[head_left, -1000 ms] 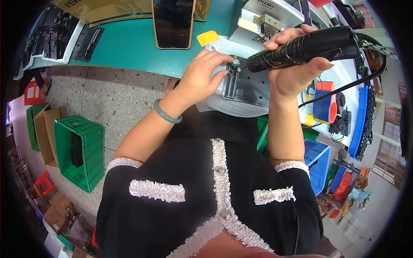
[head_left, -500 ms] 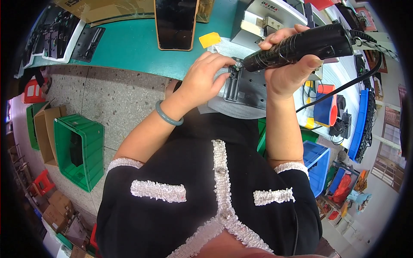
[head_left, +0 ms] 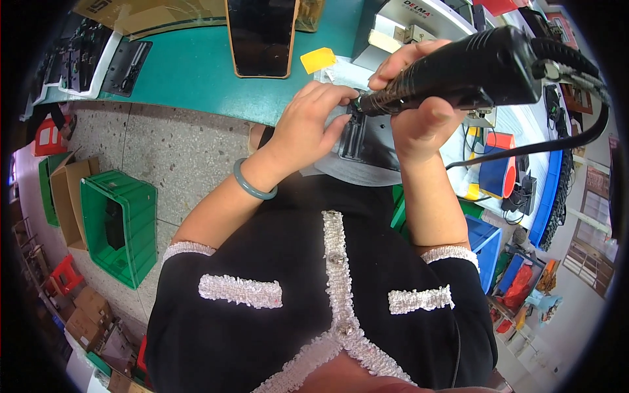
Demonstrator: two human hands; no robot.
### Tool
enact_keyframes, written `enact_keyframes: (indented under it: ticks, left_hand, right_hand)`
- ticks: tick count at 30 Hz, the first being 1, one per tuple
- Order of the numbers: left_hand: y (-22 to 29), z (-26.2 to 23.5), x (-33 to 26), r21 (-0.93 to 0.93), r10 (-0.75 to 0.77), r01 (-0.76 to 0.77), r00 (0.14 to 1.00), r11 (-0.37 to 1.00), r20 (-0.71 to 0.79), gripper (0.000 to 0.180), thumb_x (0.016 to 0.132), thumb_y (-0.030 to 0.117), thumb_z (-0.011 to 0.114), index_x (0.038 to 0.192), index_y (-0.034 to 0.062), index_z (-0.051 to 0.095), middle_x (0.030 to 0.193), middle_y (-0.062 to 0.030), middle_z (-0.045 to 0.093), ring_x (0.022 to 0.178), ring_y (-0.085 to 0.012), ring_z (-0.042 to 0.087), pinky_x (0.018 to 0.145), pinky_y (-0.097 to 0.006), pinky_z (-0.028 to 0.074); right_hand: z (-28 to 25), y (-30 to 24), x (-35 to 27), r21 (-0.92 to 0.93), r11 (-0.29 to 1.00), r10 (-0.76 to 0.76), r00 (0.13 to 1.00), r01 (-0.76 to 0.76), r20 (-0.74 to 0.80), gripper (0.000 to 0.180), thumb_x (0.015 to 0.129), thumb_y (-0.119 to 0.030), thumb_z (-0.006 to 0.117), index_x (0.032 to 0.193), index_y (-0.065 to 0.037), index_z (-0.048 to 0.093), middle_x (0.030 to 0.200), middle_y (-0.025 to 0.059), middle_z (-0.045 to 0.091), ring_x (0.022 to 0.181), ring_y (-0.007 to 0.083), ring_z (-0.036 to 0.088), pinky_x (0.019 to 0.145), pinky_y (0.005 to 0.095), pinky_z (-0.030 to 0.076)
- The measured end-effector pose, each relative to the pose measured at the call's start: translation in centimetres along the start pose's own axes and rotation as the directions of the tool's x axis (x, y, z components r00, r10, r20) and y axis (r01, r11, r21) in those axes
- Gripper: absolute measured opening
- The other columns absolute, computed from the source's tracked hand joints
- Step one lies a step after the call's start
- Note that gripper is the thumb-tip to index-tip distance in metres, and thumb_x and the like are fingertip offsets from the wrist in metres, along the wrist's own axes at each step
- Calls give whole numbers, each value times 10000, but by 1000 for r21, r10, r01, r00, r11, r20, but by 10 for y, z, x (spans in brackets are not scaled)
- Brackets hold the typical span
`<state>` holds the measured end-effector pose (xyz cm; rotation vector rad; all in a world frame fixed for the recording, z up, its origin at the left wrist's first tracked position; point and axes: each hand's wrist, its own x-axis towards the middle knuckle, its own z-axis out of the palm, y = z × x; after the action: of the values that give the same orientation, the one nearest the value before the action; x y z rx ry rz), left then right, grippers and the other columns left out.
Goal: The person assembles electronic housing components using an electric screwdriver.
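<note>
My right hand (head_left: 419,111) is wrapped round a black corded electric screwdriver (head_left: 458,72), tilted so its narrow tip points down and left. The tip meets a small metal part (head_left: 357,101) at the upper left corner of a black plate (head_left: 377,144). At that same corner, my left hand (head_left: 308,121) has its fingers curled, fingertips on the small metal part and thumb by the plate's edge. The bit itself is hidden behind the screwdriver's nose. Under the plate lies a white sheet (head_left: 347,170).
A phone (head_left: 262,39) and a yellow tag (head_left: 318,60) lie on the green tabletop (head_left: 183,72). Black plates (head_left: 128,69) are stacked at far left, boxed parts (head_left: 383,40) at the back. The thick cable (head_left: 531,149) loops right. A green crate (head_left: 134,229) stands on the floor.
The screwdriver has swung toward me and slightly left, its tip now against the metal part beside my left fingertips. My right hand moved left with it; the left hand stays nearly in place.
</note>
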<state>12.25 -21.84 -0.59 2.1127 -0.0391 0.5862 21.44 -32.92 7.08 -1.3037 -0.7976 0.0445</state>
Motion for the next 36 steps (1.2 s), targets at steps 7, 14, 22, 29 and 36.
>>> enact_keyframes:
  ticks: [7, 14, 22, 29, 36]
  left_hand:
    - [1, 2, 1, -13, -5, 5, 999, 1000, 37, 289, 764, 26, 669, 1044, 18, 594, 964, -117, 636, 925, -289, 595, 820, -370, 475]
    - [-4, -4, -4, -21, 51, -50, 997, 998, 51, 292, 790, 25, 650, 1078, 14, 606, 985, -108, 641, 939, -254, 607, 843, -342, 478]
    - [2, -7, 13, 46, -42, 48, 992, 998, -121, 234, 805, 22, 636, 1039, 31, 636, 967, -128, 624, 888, -286, 609, 795, -354, 498]
    - [14, 11, 14, 326, 140, -170, 984, 930, 114, 673, 742, 316, 769, 1284, 21, 501, 1161, -158, 585, 1096, -329, 535, 934, -446, 413]
    - [15, 24, 17, 227, 48, -77, 990, 971, 130, 591, 737, 174, 773, 1267, 61, 538, 1090, -136, 619, 1038, -282, 580, 902, -393, 451]
  right_hand:
    - [-11, 6, 1, 23, 996, -90, 995, 91, -32, 799, 746, -717, 631, 1109, -24, 472, 775, 116, 570, 630, 186, 593, 603, 291, 518]
    - [-95, -35, -7, 93, 955, -235, 909, 281, -343, 720, 837, -616, 612, 1153, 12, 455, 812, 124, 589, 647, 206, 601, 610, 311, 524]
    - [-163, -34, -58, -139, 985, -154, 863, 99, -481, 694, 870, -541, 624, 1183, 41, 411, 833, 133, 587, 651, 202, 612, 640, 294, 526]
    - [-179, -25, -72, -318, 948, -124, 916, -5, -382, 689, 908, -368, 643, 1355, 39, 312, 1107, 164, 584, 930, 218, 626, 893, 354, 486]
    - [-176, -54, -133, -759, 396, 201, 855, -518, -478, 504, 761, -411, 764, 1044, -17, 626, 880, 121, 651, 717, 237, 616, 637, 346, 491]
